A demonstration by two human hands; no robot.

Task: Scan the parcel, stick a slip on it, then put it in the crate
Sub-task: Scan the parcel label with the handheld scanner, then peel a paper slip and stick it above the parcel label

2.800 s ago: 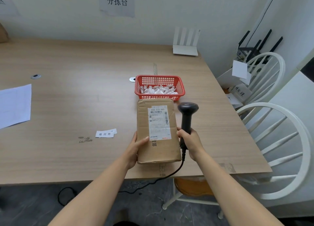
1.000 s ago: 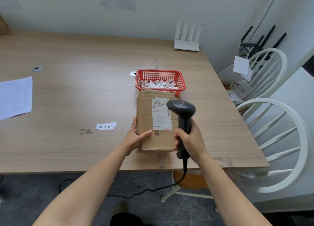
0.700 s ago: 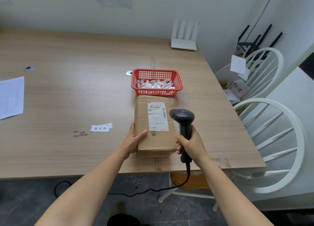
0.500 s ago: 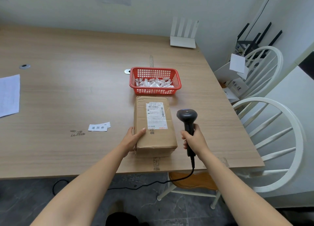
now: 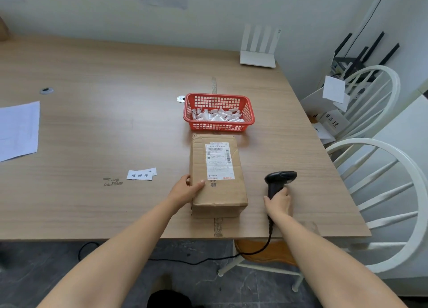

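The parcel [image 5: 217, 175], a creased brown cardboard box with a white printed label on top, lies flat on the wood-grain worktop [image 5: 97, 127] near its front edge, just in front of the red mesh basket [image 5: 218, 112] of small white paper pieces. The left hand [image 5: 186, 188] steadies the box's left side, thumb on top and fingers wrapped round the edge. The right hand [image 5: 278, 203] has its fingers closed on the handle of the black corded scanner [image 5: 279, 180], low beside the box and pointing away from the label. I'd judge scanning done and the slip step next: that calls for freeing a hand to fetch a slip, perhaps the printed one [image 5: 141, 175] lying left of the parcel.
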